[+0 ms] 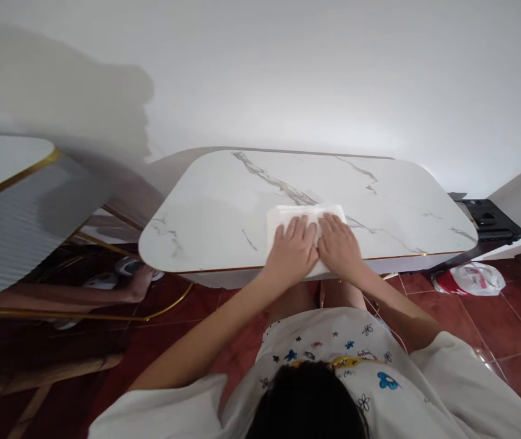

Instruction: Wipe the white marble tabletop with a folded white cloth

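Note:
A folded white cloth or paper (pixel 283 214) lies flat at the front edge of a white marble-patterned tabletop (pixel 205 207); I cannot tell which material it is. On its left part rests my left hand (pixel 291 247), palm down with fingers stretched out. My right hand (pixel 339 242) lies flat on the right part, its fingers also extended. The two hands touch or nearly touch at the thumbs. Part of the white piece hangs down over the table's front edge between my wrists.
At the left stands another white, gold-trimmed piece of furniture (pixel 8 161). A black object (pixel 493 219) is beyond the table's right end. On the red tile floor lies a clear plastic item with a red label (pixel 468 279). A white wall (pixel 288 79) rises behind.

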The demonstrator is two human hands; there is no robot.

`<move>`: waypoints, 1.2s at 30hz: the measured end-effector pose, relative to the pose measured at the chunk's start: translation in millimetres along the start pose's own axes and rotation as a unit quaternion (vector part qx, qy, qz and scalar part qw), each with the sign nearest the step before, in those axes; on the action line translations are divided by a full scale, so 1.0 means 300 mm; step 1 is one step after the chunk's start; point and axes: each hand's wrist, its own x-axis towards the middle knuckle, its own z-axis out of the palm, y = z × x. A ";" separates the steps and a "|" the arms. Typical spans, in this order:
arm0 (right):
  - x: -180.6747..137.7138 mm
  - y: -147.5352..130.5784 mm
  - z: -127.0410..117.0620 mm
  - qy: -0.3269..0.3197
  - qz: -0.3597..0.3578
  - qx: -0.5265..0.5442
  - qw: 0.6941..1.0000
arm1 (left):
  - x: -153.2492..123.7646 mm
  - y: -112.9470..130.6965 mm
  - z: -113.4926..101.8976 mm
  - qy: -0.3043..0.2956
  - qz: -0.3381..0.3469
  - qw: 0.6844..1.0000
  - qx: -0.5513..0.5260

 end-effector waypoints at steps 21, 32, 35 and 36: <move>0.430 -0.627 0.268 -0.042 -0.154 0.077 0.984 | -0.154 -0.699 -0.078 0.057 -0.194 0.979 -0.012; 0.733 -0.560 0.391 -0.015 -0.116 0.063 0.991 | 0.135 -0.933 0.003 0.111 -0.131 0.985 -0.033; 0.809 -0.546 0.423 -0.009 -0.122 0.062 0.991 | 0.192 -0.964 0.010 0.118 -0.143 0.982 -0.029; 0.833 -0.542 0.432 -0.008 -0.126 0.060 0.990 | 0.210 -0.973 0.012 0.124 -0.148 0.981 -0.027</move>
